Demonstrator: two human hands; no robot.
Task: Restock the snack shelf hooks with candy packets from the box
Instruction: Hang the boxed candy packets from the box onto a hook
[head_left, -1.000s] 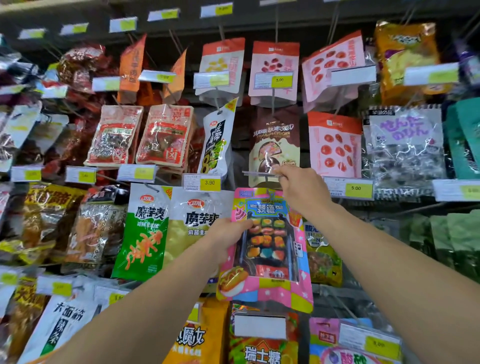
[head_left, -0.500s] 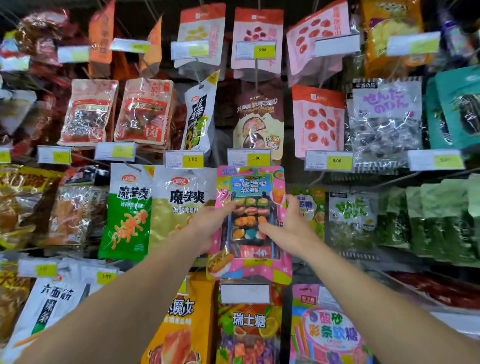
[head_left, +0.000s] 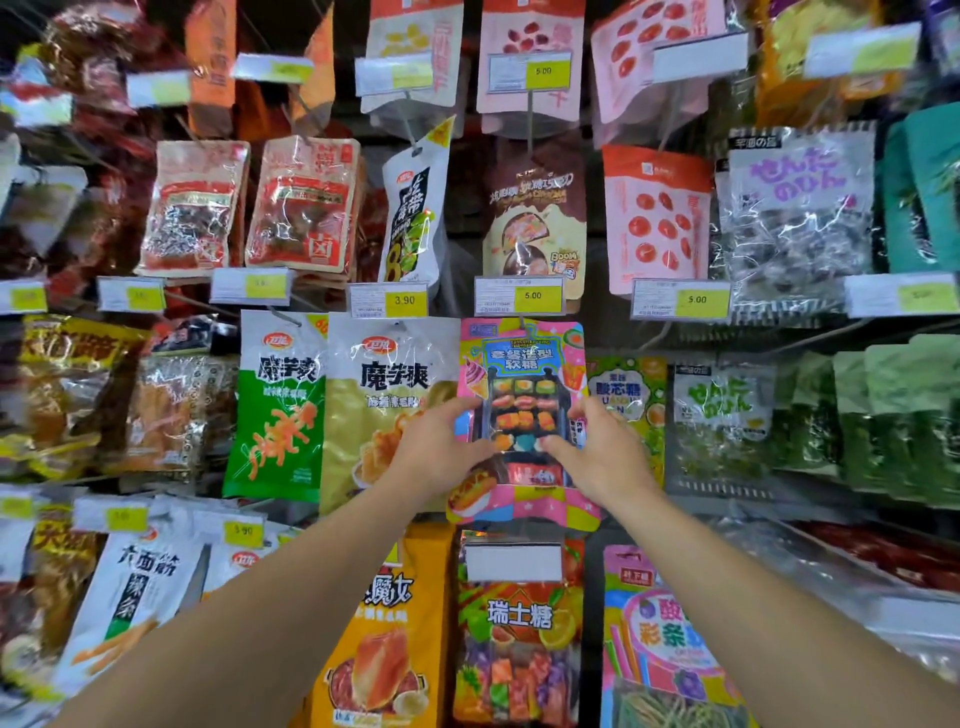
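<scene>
A pink candy packet (head_left: 522, 364) with a clear window of small gummy shapes hangs from a hook under the 5.00 price tag (head_left: 519, 296) in the middle of the shelf. My left hand (head_left: 439, 447) rests on its left edge, fingers lying along the window. My right hand (head_left: 597, 454) rests on its right edge, fingertips on the window's lower part. Both hands press the packet flat against the shelf. The box is out of view.
Snack packets crowd the hooks all round: a green (head_left: 275, 410) and a yellow (head_left: 384, 405) konjac bag to the left, a yellow-green candy bag (head_left: 631, 395) to the right, a fruit-candy bag (head_left: 519, 634) below, a brown chocolate pouch (head_left: 535, 213) above.
My right hand came down from the hook's price tag onto the packet's right side. The packet now hangs on the hook, and both hands have settled against it.
</scene>
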